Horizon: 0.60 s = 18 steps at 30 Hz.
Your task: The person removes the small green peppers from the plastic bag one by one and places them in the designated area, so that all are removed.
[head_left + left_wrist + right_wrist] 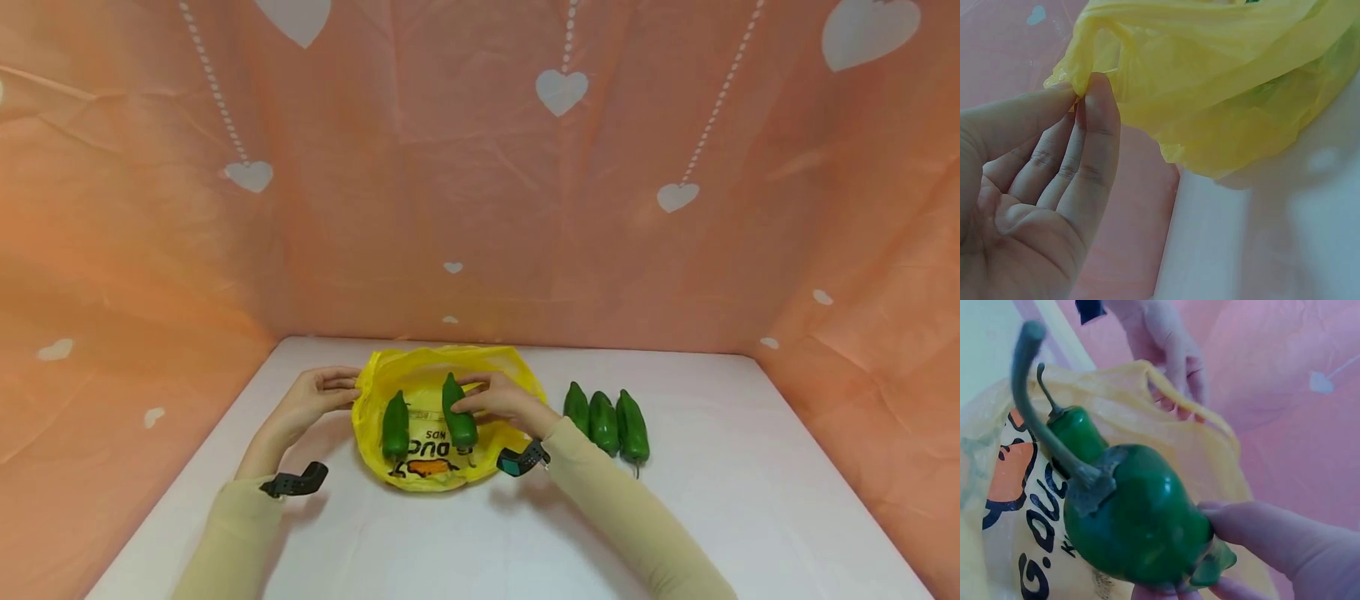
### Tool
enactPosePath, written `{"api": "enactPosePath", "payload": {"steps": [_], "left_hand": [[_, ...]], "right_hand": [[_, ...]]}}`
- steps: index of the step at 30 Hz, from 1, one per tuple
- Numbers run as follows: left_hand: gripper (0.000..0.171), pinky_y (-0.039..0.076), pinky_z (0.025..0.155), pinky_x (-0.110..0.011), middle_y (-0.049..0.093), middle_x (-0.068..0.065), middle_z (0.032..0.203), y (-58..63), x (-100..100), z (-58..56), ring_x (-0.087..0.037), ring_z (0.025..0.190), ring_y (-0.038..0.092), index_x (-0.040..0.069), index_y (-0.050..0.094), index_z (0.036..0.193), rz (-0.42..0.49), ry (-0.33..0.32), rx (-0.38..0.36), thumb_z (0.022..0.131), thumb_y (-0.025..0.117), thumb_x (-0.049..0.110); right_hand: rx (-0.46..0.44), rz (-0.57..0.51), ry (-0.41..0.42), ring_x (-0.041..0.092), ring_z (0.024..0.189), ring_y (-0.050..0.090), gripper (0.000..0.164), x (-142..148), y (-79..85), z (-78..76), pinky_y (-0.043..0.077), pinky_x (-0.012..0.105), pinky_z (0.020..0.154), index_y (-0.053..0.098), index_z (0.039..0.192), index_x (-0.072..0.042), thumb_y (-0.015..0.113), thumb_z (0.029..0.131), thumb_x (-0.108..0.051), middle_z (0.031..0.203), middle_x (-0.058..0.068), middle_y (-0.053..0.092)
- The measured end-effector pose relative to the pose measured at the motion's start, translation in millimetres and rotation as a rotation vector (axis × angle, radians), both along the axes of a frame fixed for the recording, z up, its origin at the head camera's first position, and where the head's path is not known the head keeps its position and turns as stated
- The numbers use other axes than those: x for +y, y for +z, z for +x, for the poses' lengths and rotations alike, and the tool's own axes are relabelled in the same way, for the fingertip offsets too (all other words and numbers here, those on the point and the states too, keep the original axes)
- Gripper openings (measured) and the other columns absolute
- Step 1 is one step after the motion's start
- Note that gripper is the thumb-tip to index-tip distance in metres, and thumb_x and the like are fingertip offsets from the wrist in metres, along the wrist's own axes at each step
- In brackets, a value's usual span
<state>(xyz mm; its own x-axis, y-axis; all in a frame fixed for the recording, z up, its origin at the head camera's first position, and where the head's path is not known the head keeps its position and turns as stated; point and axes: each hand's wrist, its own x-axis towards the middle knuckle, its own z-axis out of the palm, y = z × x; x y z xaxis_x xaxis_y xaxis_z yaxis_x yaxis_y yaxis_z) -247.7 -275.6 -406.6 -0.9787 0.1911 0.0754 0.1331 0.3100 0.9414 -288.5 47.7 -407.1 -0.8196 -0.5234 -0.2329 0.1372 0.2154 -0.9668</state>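
A yellow plastic bag (pixel 375 367) printed with black letters and an orange beak lies spread open on the table. At its left rim, my left hand (pixel 309 404) pinches the thin plastic between thumb and fingertips (pixel 1102 103). Over the bag's opening, my right hand (pixel 506 400) holds a green pepper (pixel 459 425) between thumb and fingers, its curved stem pointing toward me. Another green pepper (pixel 395 427) lies inside the bag, to the left of the held one. The right wrist view shows the held pepper (pixel 1138 515) up close, with that other pepper (pixel 1079 434) behind it.
To the right of the bag, three green peppers lie side by side on the white table (pixel 420 550): a left one (pixel 576 406), a middle one (pixel 603 423) and a right one (pixel 632 427). A pinkish-orange cloth (pixel 480 208) with white hearts hangs behind and at both sides.
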Motion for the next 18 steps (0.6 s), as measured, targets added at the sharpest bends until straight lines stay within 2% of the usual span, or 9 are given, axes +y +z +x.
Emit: {"api": "enactPosePath", "payload": {"steps": [6, 13, 18], "left_hand": [[0.042, 0.056, 0.081, -0.034, 0.06, -0.025, 0.118, -0.7, 1, -0.5, -0.02, 0.096, 0.066, -0.008, 0.052, 0.129, 0.009, -0.007, 0.002, 0.093, 0.063, 0.009], [0.044, 0.054, 0.085, -0.04, 0.061, -0.024, 0.118, 0.6, 1, 1.8, -0.018, 0.096, 0.066, -0.009, 0.052, 0.129, -0.015, -0.012, 0.012, 0.093, 0.064, 0.014], [0.044, 0.055, 0.084, -0.039, 0.062, -0.023, 0.116, 0.5, 1, 1.2, -0.017, 0.095, 0.066, -0.01, 0.052, 0.128, -0.014, -0.01, 0.012, 0.093, 0.064, 0.013]], "right_hand": [[0.025, -0.009, -0.006, 0.024, 0.097, 0.063, 0.06, 27, 10.3, 6.9, 0.055, 0.042, 0.083, 0.05, 0.137, -0.007, 0.075, 0.084, -0.013, 0.122, 0.017, 0.054], [0.049, 0.021, -0.076, 0.024, 0.097, 0.063, 0.06, 62, 12.9, 10.0, 0.055, 0.04, 0.083, 0.052, 0.136, -0.009, 0.077, 0.082, -0.017, 0.121, 0.015, 0.057], [0.056, 0.007, -0.103, 0.025, 0.099, 0.062, 0.06, 88, 17.8, 11.2, 0.054, 0.041, 0.085, 0.051, 0.137, -0.009, 0.076, 0.083, -0.016, 0.123, 0.017, 0.057]]}}
